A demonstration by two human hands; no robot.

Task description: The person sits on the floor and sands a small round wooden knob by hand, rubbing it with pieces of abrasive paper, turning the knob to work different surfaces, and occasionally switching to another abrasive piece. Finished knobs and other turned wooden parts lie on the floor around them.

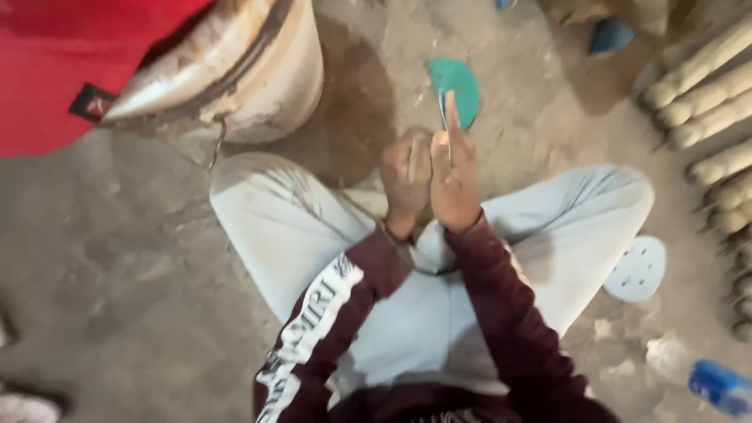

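Note:
I sit cross-legged on a dusty floor with both hands raised together above my lap. My right hand has its forefinger stretched upward and pinches a thin pale strip that runs along the finger. My left hand is curled into a fist and presses against the right one; whatever is inside it is hidden. Just beyond my fingertips a green half-round abrasive disc lies on the floor. Both sleeves are maroon, and the left one carries a white stripe.
A dirty pale bucket stands at the upper left under a red cap brim. Rough turned wooden pieces are stacked along the right edge. A white perforated disc lies by my right knee, and a blue bottle at the lower right.

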